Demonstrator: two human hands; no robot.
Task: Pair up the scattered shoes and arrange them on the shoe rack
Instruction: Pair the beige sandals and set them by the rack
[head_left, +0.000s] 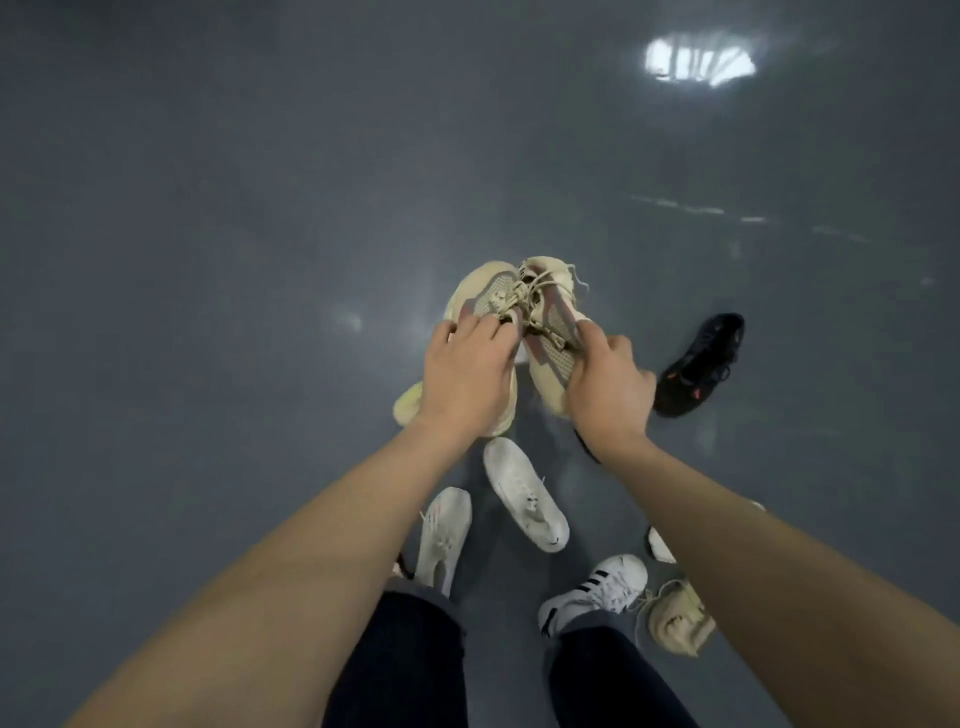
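Note:
Two matching beige mesh sneakers are held up side by side over the grey floor. My left hand (465, 371) grips the left beige sneaker (480, 293) at its tongue and laces. My right hand (605, 387) grips the right beige sneaker (548, 306) from its opening. The laces of the two shoes tangle between my hands. No shoe rack is in view.
On the floor lie a black sneaker (698, 364) to the right, two white sneakers (524, 493) (444, 535) near my legs, a yellowish shoe (408, 405) under my left wrist, and a beige shoe (678, 618) at lower right. My foot wears a striped white sneaker (597, 587).

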